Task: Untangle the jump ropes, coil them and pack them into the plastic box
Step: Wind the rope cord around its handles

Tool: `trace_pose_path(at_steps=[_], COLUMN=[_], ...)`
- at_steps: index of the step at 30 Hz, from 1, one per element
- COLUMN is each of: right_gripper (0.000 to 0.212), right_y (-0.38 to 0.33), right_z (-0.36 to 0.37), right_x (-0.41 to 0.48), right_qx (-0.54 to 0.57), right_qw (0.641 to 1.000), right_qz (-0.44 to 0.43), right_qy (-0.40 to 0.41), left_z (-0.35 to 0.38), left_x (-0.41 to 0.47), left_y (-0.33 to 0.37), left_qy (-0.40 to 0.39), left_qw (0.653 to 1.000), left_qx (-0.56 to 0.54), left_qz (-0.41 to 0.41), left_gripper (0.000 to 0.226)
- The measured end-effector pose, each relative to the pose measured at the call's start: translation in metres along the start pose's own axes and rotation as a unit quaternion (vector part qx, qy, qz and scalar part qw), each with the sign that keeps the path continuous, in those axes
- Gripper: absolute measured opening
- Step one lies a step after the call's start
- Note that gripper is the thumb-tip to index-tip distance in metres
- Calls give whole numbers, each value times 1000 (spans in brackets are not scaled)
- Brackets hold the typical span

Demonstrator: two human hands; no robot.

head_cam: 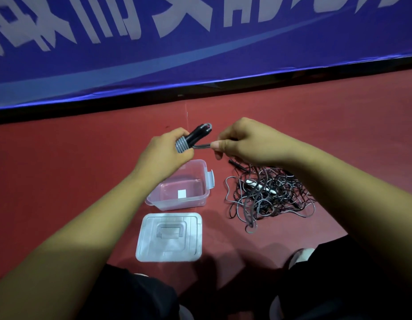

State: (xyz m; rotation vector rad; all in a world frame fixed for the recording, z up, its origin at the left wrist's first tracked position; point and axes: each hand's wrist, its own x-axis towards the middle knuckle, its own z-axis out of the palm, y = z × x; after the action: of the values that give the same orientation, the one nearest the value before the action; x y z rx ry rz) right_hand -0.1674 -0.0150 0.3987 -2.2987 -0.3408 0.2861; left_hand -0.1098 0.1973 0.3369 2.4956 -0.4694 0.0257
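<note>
The left hand (163, 151) grips a coiled jump rope (191, 139); the right hand (244, 142) pinches its loose end. Below them sit the plastic box (177, 202) and tangled ropes (267, 195).

Left hand (162, 153) wraps the lower half of the coiled rope bundle (191, 140), hiding the handles' near ends, while the right hand (244, 144) covers the end of the grey cord (201, 146) it pinches. The right forearm (315, 172) crosses the far side of the rope tangle (265, 197), whose strands are too knotted to count, and the left forearm (131, 192) masks a corner of the plastic box (206, 181). The top edge cuts off the banner's (200, 54) white lettering, and the box's white label (181, 194) is too small to read.
</note>
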Motion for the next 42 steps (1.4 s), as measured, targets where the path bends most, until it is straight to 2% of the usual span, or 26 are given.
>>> trace_pose_path(at_steps=[2,4,6,9,14,19,21,24,25,27,32,38,42], right_gripper=[29,31,28,15,14,10,9,9,10,17,21,17,16], right_y=[1,5,8,12,27,43,47,48,47,43,43,45,39], right_z=[-2,-9,-16,-24,-31,-27,-26,-26,-26,-25,-33,-37,-31], right_x=[3,4,5,12,20,27,27,26,25,24,20,14,15], right_qx=[86,116,68,-76,-110,-102,-82,-43,-44,-76,-120,-149,-168], right_qw=[996,992,997,995,987,987,992,998,998,996,992,988,985], right_qz=[16,29,18,-40,-67,-53,-42,-22,-21,-29,-34,-17,-25], right_qy=[22,38,45,54,97,108,89,48,37,20,33,32,44], left_z=[5,10,13,17,20,20,20,18,16,14,15,9,12], left_x=[0,1,3,5,7,4,2,7,10,16,22,26,30], left_y=[8,16,21,21,22,24,28,31,30,26,19,9,10], left_qy=[-16,-47,-78,-152,-269,-312,-312,-259,-233,-191,-157,-113,-86], left_qw=[997,994,989,980,959,929,906,837,815,799,802,842,877], left_qx=[66,94,122,116,-42,-172,-276,-483,-529,-566,-571,-518,-457], left_qz=[21,25,22,46,74,103,73,-12,-38,-66,-77,-104,-120], left_gripper=[20,40,51,46,20,26,25,20,23,26,38,7,11])
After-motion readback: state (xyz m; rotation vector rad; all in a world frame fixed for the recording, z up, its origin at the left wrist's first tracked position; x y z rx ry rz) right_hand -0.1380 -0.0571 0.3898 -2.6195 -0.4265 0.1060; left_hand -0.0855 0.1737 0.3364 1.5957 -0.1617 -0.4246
